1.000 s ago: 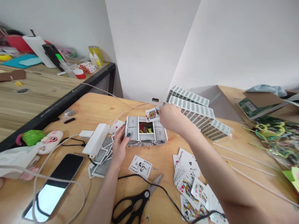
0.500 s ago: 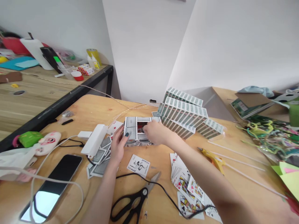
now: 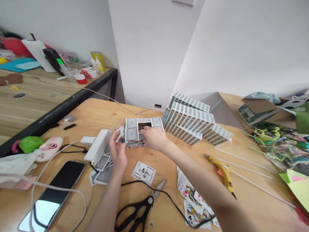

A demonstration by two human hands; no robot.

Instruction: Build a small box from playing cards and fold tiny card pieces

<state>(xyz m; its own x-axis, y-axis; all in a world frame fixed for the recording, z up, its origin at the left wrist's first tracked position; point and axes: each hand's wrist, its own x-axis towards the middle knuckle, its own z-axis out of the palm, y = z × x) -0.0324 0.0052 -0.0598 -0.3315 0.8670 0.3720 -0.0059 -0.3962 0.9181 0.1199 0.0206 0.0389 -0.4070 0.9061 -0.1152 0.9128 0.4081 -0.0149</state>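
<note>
Now a little further left, at the centre of the frame: the card-covered block [image 3: 132, 134], window-like opening upward, on the wooden table [image 3: 166, 162]. Down at that opening, after holding a face card above it earlier, the right hand [image 3: 155, 138], thumb and forefinger drawn close together; impossible to tell about anything pinched between them. Judging by this, handling now centred on the inside and front edge rather than the top. Beside the block's left end, the left hand [image 3: 118, 154], loosely curled, thumb by the corner; perhaps pinching the face-up card [image 3: 120, 131] there, perhaps merely in front of it. Fully uncovered by the right forearm, right of centre: the yellow hot glue gun [image 3: 223, 170]. Hidden: the block's interior, mostly, and part of the loose face cards [image 3: 193, 196] under the forearm. Cut off at the bottom edge: the black-handled scissors [image 3: 151, 200].
</note>
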